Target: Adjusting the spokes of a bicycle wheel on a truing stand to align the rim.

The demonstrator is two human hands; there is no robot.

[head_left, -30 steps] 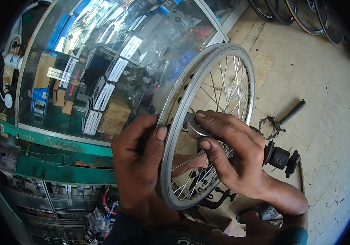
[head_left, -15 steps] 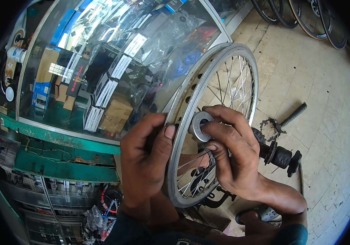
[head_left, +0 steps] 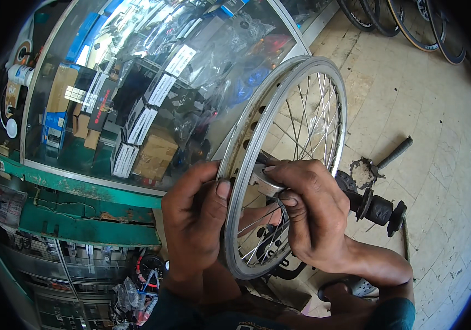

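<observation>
A silver bicycle wheel (head_left: 263, 121) with thin spokes stands tilted upright in front of me. My left hand (head_left: 194, 217) grips the near left side of its rim, thumb on the rim's outer face and fingers bent around the edge. On the spoke side, my right hand (head_left: 321, 212) pinches a round metal spoke wrench (head_left: 266, 185) between thumb and fingers, close against the inner side of the rim. The wrench is seen nearly edge-on, and the fingers cover part of it. Whether it sits on a spoke nipple is hidden.
A glass display case (head_left: 95, 177) full of boxes and plastic bags stands at left, over a green ledge (head_left: 81, 220). Right of the wheel are a black stand part (head_left: 377, 213) and a black-handled tool (head_left: 396, 153) by a jagged ring (head_left: 361, 171). Several wheels (head_left: 417, 33) stand far right.
My right hand has turned the spoke wrench from showing its round face to nearly edge-on, fingers now over its top. My left hand has slid slightly lower with the rim, which shifted a little.
</observation>
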